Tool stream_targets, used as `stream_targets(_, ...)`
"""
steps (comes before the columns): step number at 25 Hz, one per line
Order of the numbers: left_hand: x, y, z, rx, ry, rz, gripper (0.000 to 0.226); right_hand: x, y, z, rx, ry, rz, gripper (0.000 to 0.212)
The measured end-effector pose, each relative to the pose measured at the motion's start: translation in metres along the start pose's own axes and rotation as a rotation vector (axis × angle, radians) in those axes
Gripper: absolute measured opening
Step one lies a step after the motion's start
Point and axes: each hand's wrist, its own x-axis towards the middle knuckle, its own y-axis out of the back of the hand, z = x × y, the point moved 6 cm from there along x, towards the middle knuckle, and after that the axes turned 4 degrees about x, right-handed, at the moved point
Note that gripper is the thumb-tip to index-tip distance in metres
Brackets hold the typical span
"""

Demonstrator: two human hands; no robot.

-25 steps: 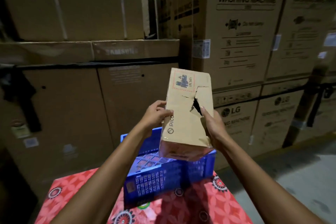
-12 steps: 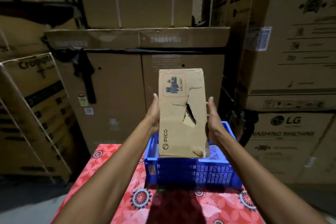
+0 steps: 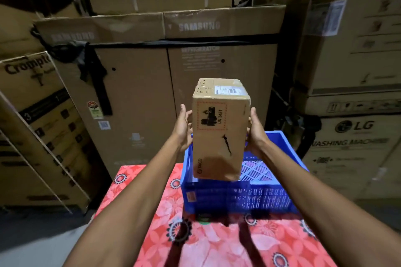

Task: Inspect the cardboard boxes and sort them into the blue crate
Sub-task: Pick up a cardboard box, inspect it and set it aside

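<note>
I hold a small cardboard box (image 3: 219, 134) upright over the left part of the blue crate (image 3: 238, 199). Its front face has a red-dashed UN 3481 label and a dark tear below it; its top, with a white sticker, tilts toward me. My left hand (image 3: 184, 129) grips the box's left side and my right hand (image 3: 254, 131) grips its right side, with the fingers reaching behind it. The crate stands on a table with a red flowered cloth (image 3: 217, 238). The box hides part of the crate's inside; the part that shows holds nothing.
Tall appliance cartons wall in the table: Samsung refrigerator cartons (image 3: 195, 28) straight behind, LG washing machine cartons (image 3: 351, 136) at the right, a leaning Crompton carton (image 3: 32, 115) at the left. Grey floor (image 3: 32, 236) shows at the lower left.
The box has tipped so that its top face shows and has come lower, over the crate. The view has drawn closer to the crate and table.
</note>
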Motion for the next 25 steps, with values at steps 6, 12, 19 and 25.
stream_targets(6, 0.019, 0.026, -0.025, 0.035, 0.081, 0.04, 0.063, 0.036, 0.003, 0.038, -0.092, -0.054, 0.038, 0.085)
stream_targets(12, 0.022, 0.041, -0.041, -0.079, 0.021, 0.109, 0.045, 0.07, -0.003, 0.048, -0.045, 0.067, 0.009, 0.086)
stream_targets(19, 0.025, 0.045, -0.042, -0.049, 0.031, 0.071, 0.057, 0.074, -0.006, 0.046, -0.022, 0.066, 0.044, 0.067)
stream_targets(25, 0.018, 0.07, -0.114, 0.175, 0.199, 0.07, 0.083, 0.057, 0.012, 0.116, -0.207, -0.271, 0.008, 0.077)
